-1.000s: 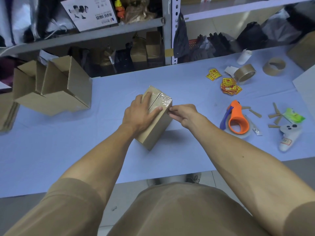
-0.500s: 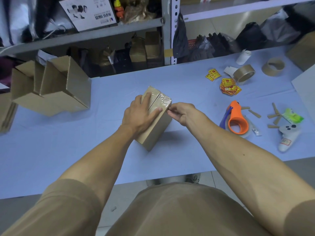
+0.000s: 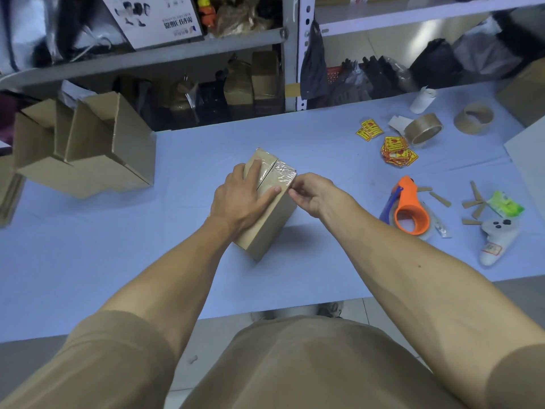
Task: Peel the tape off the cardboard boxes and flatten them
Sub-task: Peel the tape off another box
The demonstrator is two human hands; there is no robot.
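Head view: the small cardboard box stands mid-table on the blue table cover, a little tilted toward me. My left hand lies flat over its top, fingers spread, pressing it down. My right hand is at the box's right top edge, fingertips pinched at the crinkled clear tape; whether they already have a loose end I cannot tell. The box looks light and stiff enough to bear my palm, but likely to slide on the cloth if I pull hard. The tape is thin and glossy, apt to tear, so I would take it at the corner and pull low along the seam. To the left stand opened cartons; to the right an orange tape dispenser, tape rolls and stickers, all well apart and not in my way.
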